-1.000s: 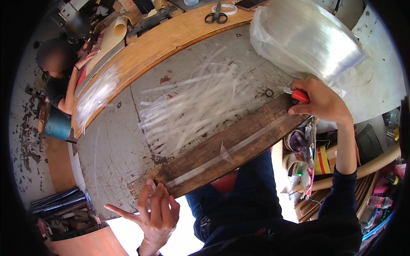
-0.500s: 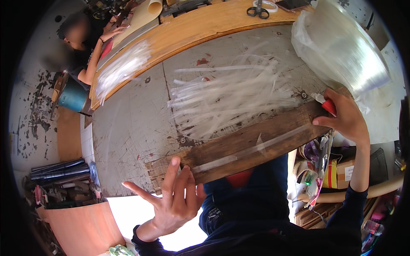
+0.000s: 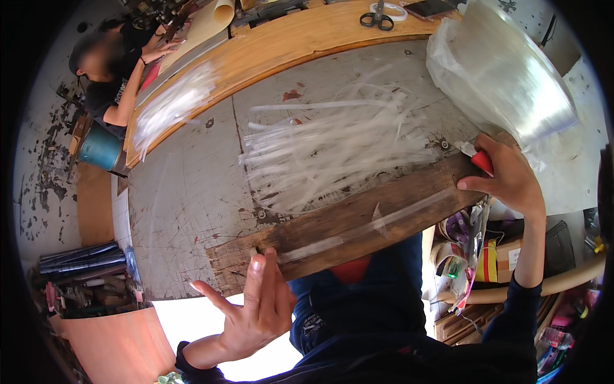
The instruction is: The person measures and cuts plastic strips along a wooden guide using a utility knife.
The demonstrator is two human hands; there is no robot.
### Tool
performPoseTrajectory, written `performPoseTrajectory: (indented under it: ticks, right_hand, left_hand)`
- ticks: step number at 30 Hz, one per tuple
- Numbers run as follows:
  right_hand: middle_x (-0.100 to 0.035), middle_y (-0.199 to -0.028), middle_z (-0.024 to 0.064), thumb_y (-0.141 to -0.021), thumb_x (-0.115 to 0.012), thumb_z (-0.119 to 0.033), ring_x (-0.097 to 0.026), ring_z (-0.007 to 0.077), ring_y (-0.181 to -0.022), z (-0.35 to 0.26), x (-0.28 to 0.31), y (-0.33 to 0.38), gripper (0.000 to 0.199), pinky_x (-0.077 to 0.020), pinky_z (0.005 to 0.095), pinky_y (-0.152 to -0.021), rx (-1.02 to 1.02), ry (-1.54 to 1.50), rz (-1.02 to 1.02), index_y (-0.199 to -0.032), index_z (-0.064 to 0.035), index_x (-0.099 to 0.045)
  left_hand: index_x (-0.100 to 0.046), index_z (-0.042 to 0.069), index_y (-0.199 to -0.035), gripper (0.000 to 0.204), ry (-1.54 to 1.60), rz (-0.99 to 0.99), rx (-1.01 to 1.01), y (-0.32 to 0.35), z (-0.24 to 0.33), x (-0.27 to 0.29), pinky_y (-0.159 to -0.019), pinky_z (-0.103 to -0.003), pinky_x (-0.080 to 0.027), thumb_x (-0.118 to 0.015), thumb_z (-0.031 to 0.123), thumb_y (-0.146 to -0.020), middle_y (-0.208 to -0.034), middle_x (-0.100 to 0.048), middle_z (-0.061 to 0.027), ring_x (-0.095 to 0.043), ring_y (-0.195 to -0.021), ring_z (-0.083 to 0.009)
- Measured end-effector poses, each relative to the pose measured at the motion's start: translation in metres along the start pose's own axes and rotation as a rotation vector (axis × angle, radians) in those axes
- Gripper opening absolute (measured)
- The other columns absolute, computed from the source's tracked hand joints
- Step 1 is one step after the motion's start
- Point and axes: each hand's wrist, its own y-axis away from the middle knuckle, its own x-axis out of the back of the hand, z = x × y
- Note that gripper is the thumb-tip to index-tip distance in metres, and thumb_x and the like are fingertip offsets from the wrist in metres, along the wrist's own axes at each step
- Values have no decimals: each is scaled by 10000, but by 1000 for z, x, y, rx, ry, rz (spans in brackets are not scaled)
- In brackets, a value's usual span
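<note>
A long worn wooden board [image 3: 345, 224] lies tilted across the near edge of the table, with a clear plastic strip [image 3: 409, 210] along it. My left hand [image 3: 259, 313] is at the board's left end. Its fingers are stretched, the tips by the strip's left end; whether they pinch it is hidden. On the board's right end rests my right hand [image 3: 511, 176], its fingers closed round a small red-handled cutter [image 3: 483, 163] with a pale tip pointing up and left. A small pale triangular piece [image 3: 378, 219] sits on the board beside the strip.
Loose clear strips [image 3: 332, 144] are heaped mid-table, with another bundle [image 3: 176, 105] at the far left. A large clear plastic roll [image 3: 511, 77] stands at the back right. Black scissors [image 3: 376, 20] lie on the far wooden ledge. Another person [image 3: 105, 70] works at the far left.
The whole view has shifted slightly left. My left hand's fingers have drawn closer together at the board's end. My right hand keeps hold of the cutter. The other person's head has moved.
</note>
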Motion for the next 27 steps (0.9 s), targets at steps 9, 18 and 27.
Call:
performPoseTrajectory:
  ticks: [9,18,27]
  right_hand:
    - [-525,-670,180,-607,-747,-389,-485,383,-729,0,-2,5,494,-368,445,-656,24,110,48,-758,-5,-476]
    - [-518,-657,190,-615,-739,-404,-493,397,-723,-1,-2,5,510,-363,449,-642,38,111,58,-768,4,-475]
    - [-525,-632,184,-608,-733,-428,-524,385,-686,2,-4,4,495,-379,438,-617,78,133,80,-748,0,-528]
  left_hand:
    - [-682,14,-827,221,-49,-59,-228,-5,-6,5,-935,-599,-365,-466,51,-803,-1040,-636,-126,-344,-1288,-228]
    - [-673,-3,-825,201,34,-120,-293,-14,-19,15,-1016,-474,-339,-482,38,-777,-1076,-618,-139,-344,-1289,-213]
    - [-600,-1,-788,98,179,-190,-241,-11,-31,16,-1031,-494,-304,-539,75,-784,-1135,-564,-184,-384,-1253,-288]
